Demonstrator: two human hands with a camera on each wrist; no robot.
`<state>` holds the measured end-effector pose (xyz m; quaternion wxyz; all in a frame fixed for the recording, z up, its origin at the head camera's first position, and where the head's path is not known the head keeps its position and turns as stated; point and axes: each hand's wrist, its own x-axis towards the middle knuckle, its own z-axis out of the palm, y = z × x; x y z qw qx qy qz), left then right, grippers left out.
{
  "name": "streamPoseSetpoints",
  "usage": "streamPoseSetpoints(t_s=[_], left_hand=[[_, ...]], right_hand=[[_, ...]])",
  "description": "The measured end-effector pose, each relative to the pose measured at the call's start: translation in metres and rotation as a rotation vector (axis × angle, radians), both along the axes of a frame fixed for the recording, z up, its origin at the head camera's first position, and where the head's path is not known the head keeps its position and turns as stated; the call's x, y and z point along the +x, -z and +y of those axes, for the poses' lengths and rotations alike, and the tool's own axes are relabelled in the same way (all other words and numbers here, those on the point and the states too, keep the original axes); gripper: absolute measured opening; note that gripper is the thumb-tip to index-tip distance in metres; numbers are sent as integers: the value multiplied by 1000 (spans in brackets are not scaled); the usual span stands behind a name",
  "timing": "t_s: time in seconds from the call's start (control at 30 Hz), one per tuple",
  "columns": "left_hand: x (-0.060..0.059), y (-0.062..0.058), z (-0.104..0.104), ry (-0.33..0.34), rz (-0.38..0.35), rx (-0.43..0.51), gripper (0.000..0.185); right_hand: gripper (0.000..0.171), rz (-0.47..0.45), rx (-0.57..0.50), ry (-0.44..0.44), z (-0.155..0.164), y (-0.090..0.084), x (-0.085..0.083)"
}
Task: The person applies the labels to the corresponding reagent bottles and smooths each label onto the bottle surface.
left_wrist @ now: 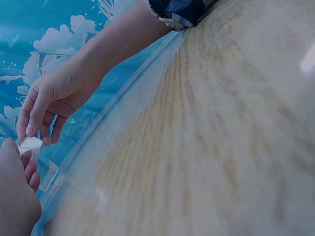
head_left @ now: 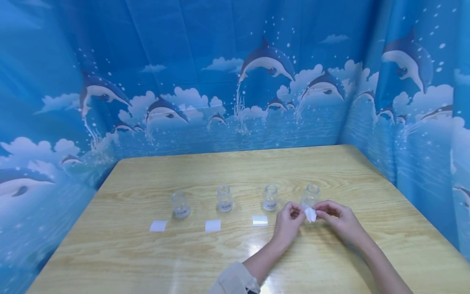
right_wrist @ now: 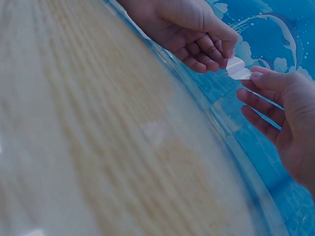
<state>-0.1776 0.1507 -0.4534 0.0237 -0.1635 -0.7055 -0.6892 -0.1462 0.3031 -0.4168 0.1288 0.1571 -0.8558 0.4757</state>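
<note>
My left hand (head_left: 295,215) and right hand (head_left: 324,212) meet over the table, and both pinch a small white paper piece (head_left: 310,214) between thumb and fingertips. It is held just in front of the rightmost small glass jar (head_left: 310,195). The left wrist view shows the paper piece (left_wrist: 30,143) between my left hand (left_wrist: 15,187) and the right hand (left_wrist: 37,123). The right wrist view shows the same paper piece (right_wrist: 238,69) caught between the right hand (right_wrist: 268,88) and the left hand (right_wrist: 216,49).
Several small open glass jars stand in a row on the wooden table (head_left: 235,261), among them one (head_left: 270,197) beside the hands. Three white paper squares (head_left: 213,226) lie in front of the other jars. Blue dolphin curtains (head_left: 235,81) enclose the table.
</note>
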Motion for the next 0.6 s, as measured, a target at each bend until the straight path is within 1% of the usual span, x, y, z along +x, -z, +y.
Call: streamPoseSetpoints(t_s=[0.03,0.07,0.13,0.2,0.3,0.4,0.5,0.6], left_hand=[[0,0,0,-5,1,5,11],[-2,4,1,-4,1,8,12],[-3,3,1,-4,18,20,13],[-2,1,-1,-5,48,28,12],[2,-8,-4,-9,83,25,10],[3,-9,-5,-10,64,6,12],[0,-3,-3,-2,38,-3,11],[-3,3,-1,9,33,1,8]], right_hand=[[12,-10,0,10,2,3,-2],[13,-13,10,15,4,6,-3],[13,-31,9,30,6,10,-5],[13,-42,7,46,5,7,-4],[13,-62,-5,71,0,0,0],[14,-70,-8,82,-5,-6,3],[14,-77,-9,85,-4,-5,3],[14,-81,-18,73,1,1,-1]])
